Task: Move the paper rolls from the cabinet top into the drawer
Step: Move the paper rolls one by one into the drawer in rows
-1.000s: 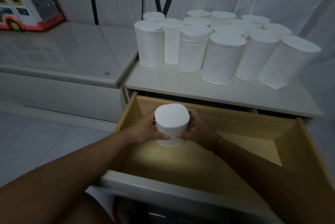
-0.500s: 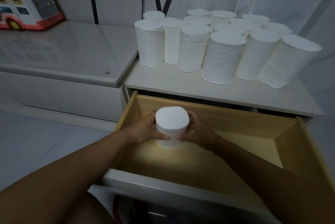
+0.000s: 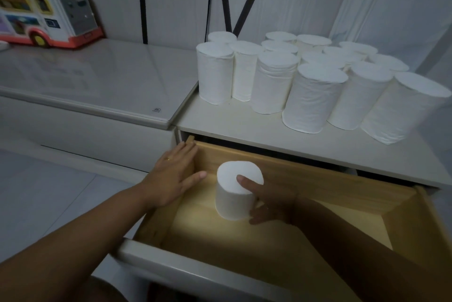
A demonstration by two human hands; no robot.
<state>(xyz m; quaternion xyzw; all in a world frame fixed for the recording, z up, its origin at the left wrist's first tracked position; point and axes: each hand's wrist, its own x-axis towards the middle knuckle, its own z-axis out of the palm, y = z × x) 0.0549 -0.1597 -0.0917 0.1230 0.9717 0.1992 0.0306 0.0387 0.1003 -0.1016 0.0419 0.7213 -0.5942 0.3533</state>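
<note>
paper roll (image 3: 236,190) stands upright on the floor of the open drawer (image 3: 288,174), near its back left corner. right hand (image 3: 270,200) is curled loosely against the roll's right side; left hand (image 3: 172,177) is released, flat over the drawer's left wall. remaining rolls (image 3: 315,98) stand clustered on the cabinet top (image 3: 244,125) behind the drawer.

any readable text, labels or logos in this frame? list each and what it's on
Nothing can be read.
Small round mark at the corner of the left cabinet top: too small to read.
Side panels of the toy bus: coloured graphics, too blurred to tell if any is text.
Paper rolls and drawer: no print visible.
</note>
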